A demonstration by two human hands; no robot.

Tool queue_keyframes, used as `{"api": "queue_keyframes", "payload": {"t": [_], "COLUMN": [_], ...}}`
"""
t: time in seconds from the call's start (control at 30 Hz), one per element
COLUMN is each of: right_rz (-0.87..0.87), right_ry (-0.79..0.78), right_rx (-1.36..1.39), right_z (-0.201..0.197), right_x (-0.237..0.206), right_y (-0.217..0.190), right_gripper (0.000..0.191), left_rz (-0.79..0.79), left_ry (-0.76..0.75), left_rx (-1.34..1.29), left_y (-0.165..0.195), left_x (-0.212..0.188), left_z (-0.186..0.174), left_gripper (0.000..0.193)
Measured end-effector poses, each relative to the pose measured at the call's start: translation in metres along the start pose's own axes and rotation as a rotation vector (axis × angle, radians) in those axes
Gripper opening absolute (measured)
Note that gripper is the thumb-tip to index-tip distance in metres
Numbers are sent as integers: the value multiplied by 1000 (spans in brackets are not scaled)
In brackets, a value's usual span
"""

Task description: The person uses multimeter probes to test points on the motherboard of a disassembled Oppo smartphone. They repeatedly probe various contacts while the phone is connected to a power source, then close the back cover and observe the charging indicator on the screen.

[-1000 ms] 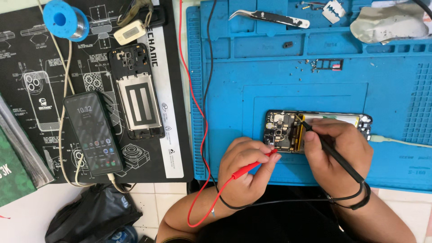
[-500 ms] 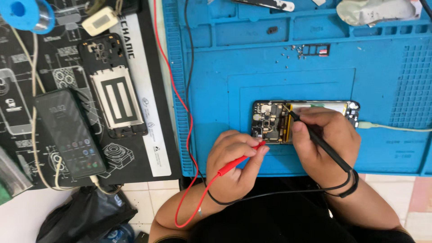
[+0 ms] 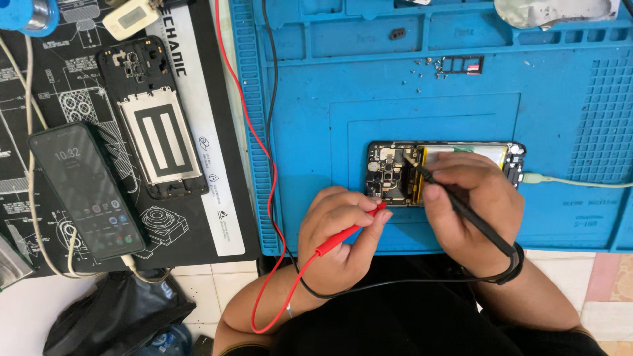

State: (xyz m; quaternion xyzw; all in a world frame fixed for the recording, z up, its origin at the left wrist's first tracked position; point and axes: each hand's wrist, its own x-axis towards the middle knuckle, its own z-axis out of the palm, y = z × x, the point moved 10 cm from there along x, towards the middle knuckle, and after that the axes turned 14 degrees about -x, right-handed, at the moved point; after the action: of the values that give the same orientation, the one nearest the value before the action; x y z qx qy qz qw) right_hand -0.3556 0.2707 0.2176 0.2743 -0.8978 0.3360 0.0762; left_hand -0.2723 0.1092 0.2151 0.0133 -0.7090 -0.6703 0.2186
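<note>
Opened phone (image 3: 395,173) lying flat on the blue mat (image 3: 316,132), back off and board facing up, just ahead of both hands. Lying that way to leave the parts open to the two probe tips.

Left hand (image 3: 339,227) curled round the red probe (image 3: 349,232), thumb and forefinger pinching it near the front. Tip aimed at the phone's near edge; touching or just short of it, cannot tell. Red lead (image 3: 247,125) trailing off to the far side of the mat, well away from the work.

Right hand (image 3: 471,211) gripping the black probe (image 3: 461,207) pen-fashion, fingers closed round the shaft. Point slanted down onto the board near the gold-coloured patch. Low grip, apparently for steadiness on small contacts. Black lead (image 3: 395,283) looping back under the wrist.

Pale cable (image 3: 573,182) plugged in at the phone's right end, running off to the right.

Small screws (image 3: 425,66) and a little tray (image 3: 461,64) parked further up the mat, apart from the phone, seemingly to stay out of the way.

Over on the black mat (image 3: 217,217) to the left: a second phone (image 3: 86,191) with its screen lit, and beside it a removed back frame (image 3: 148,118). Both well apart from the hands.
</note>
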Motion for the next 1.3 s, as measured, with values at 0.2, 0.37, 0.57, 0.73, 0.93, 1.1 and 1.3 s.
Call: {"api": "queue_keyframes", "payload": {"t": [0.2, 0.37, 0.57, 0.73, 0.93, 1.1, 1.3], "right_rz": [-109, -111, -86, -63, -66, -86, -101], "right_ry": [-29, -31, -35, -36, -31, -22, -19], "right_rx": [-47, -52, -57, -43, -62, -52, -62], "right_z": [2, 3, 3, 4, 5, 5, 5], "right_x": [7, 8, 8, 7, 8, 9, 9], "right_y": [-12, -14, -12, -10, -10, -12, -13], "right_gripper": [18, 19, 21, 20, 21, 22, 21], "left_rz": [-5, -7, -7, -12, -9, 15, 30], "left_ry": [-7, -16, -15, -23, -20, 11, 23], "left_rx": [-2, -16, -10, -6, -10, 17, 20], "left_y": [0, 0, 0, 0, -2, -1, -1], "left_x": [1, 1, 1, 1, 0, -2, -3], "left_z": [1, 0, 1, 1, 0, -1, 0], "left_gripper": [31, 31, 31, 31, 31, 32, 31]}}
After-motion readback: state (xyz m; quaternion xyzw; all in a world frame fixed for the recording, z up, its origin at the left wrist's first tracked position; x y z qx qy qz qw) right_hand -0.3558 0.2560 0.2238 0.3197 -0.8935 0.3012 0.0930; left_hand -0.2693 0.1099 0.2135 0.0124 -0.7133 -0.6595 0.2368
